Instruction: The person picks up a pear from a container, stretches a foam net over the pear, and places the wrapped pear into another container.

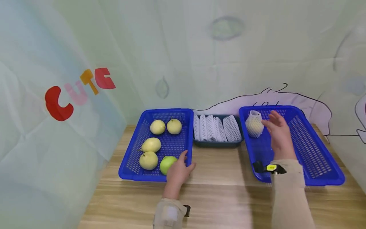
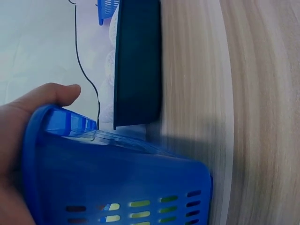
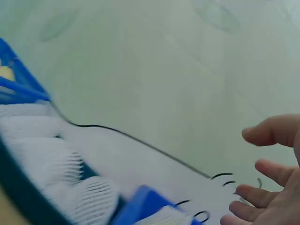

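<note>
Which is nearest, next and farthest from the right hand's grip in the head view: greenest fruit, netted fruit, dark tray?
1. Netted fruit: in the right basket.
2. Dark tray: left of that basket.
3. Greenest fruit: in the left basket.

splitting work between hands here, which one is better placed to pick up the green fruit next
Likely the left hand: it is at the side of the left basket, close to the green fruit. The right hand is over the right basket, near the netted fruit.
</note>
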`<action>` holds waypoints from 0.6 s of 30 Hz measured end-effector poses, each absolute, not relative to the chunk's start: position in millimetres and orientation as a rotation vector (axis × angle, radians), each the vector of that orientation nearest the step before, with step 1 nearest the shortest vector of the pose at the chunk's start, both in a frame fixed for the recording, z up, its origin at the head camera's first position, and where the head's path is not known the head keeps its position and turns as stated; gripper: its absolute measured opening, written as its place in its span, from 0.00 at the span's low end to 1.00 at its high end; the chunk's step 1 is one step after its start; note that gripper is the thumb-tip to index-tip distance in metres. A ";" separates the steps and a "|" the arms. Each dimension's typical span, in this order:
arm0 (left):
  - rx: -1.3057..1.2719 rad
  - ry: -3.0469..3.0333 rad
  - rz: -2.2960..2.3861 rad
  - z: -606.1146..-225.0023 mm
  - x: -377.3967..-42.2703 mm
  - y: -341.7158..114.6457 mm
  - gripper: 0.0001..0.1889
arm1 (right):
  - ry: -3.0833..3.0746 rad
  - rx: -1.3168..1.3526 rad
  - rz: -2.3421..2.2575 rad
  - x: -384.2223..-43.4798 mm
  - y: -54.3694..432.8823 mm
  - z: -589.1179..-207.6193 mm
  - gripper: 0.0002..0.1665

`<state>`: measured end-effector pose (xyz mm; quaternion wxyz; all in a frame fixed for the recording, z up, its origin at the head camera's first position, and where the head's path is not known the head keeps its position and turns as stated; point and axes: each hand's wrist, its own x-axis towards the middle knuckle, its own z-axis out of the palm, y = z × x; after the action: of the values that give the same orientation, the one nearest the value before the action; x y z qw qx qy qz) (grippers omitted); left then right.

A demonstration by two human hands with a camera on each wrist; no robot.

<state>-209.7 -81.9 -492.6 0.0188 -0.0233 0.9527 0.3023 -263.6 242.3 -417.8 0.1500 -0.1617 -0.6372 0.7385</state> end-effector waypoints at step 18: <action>0.096 2.944 1.260 -432.7 -208.9 -109.9 0.36 | -2.760 -0.315 1.333 -231.5 195.1 -486.1 0.33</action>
<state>-208.9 -109.9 -432.7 -0.0312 0.0299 0.9185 0.3931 -231.5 195.1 -486.1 0.0300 -0.1021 -0.8954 0.4323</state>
